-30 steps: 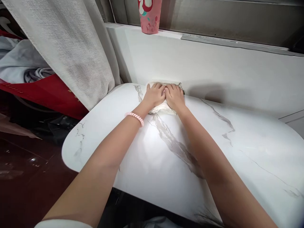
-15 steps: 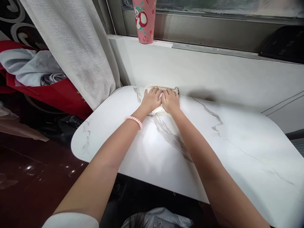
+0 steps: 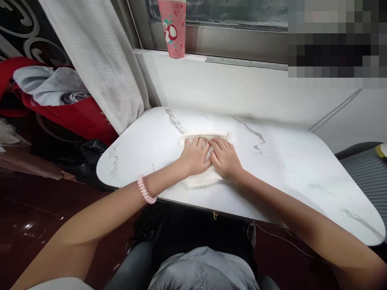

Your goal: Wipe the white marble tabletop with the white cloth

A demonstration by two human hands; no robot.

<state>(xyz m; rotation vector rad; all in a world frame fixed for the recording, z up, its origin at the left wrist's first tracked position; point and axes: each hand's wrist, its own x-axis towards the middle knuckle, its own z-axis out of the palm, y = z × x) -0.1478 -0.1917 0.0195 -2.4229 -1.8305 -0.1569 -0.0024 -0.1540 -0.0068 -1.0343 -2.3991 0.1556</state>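
A white cloth lies folded on the white marble-patterned table, near its front edge. On the cloth's left half presses my left hand, fingers bent over it and a pink coiled band on the wrist. Beside it my right hand bears down on the right half, its fingers curled onto the fabric. The two hands almost touch at the thumbs. Both palms hide the middle of the cloth; its far and near edges show.
A pink patterned cup stands on the window ledge behind the table. To the left hang a pale curtain and a red bag with clothes in it. A grey ribbed surface lies at the right.
Both hands have drawn the cloth from the wall side of the table toward me, to near the front edge. My elbows now bend outward. The view has shifted a little.
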